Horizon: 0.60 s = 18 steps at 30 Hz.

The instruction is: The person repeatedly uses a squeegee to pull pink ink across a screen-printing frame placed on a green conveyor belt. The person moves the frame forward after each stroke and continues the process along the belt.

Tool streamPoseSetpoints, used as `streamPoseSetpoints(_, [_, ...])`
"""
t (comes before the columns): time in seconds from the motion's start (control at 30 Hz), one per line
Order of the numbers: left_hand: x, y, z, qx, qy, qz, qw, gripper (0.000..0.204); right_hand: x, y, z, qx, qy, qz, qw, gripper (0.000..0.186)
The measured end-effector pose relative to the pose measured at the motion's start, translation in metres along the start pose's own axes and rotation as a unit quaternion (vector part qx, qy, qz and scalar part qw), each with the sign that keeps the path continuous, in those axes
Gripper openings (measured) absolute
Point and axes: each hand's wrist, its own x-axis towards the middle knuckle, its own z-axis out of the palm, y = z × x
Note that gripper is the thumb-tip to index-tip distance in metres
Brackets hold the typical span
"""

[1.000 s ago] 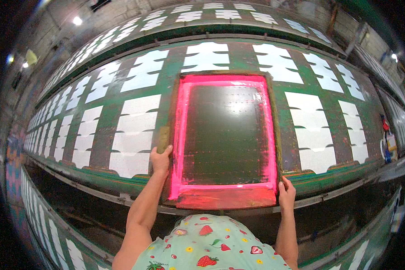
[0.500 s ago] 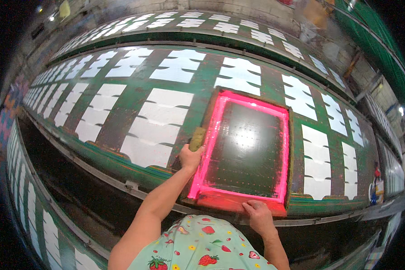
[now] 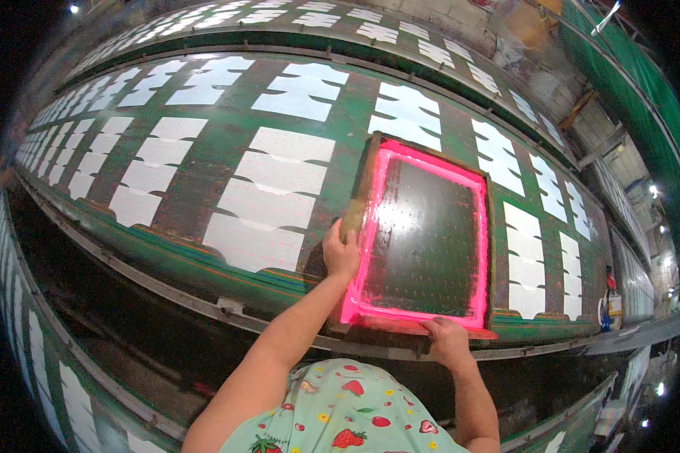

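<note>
Overhead view of a rectangular frame with a bright pink border and a dark, glossy central panel point(image 3: 429, 245), lying tilted at the centre-right of the frame of view on a long green-and-brown surface point(image 3: 180, 181). At its left side, the left hand point(image 3: 342, 251) is closed around an olive-brown block-shaped grip point(image 3: 353, 217) (largely hidden by the fingers). Below the panel, the right hand point(image 3: 447, 341) has its fingers bent together over a flat, red, bar-like strip point(image 3: 400, 325), pinching it at the frame's lower edge; the thumb is too obscured to tell its position. White sheets with notched, curved outlines point(image 3: 272, 198) lie in two rows along the surface, left, right and above. A pale green garment with a strawberry print point(image 3: 351, 408) occupies the lower centre.
</note>
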Motion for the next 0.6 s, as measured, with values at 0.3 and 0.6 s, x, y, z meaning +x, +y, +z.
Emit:
streamPoseSetpoints(0.3, [-0.001, 0.010, -0.003, -0.031, -0.017, -0.006, 0.999, 0.050, 0.034, 0.012, 0.020, -0.026, 0.148, -0.047, 0.988, 0.053])
streamPoseSetpoints(0.6, [-0.001, 0.022, -0.006, -0.023, -0.028, -0.047, 0.998, 0.044, 0.194, 0.113, 0.010, -0.049, 0.183, -0.068, 0.980, 0.043])
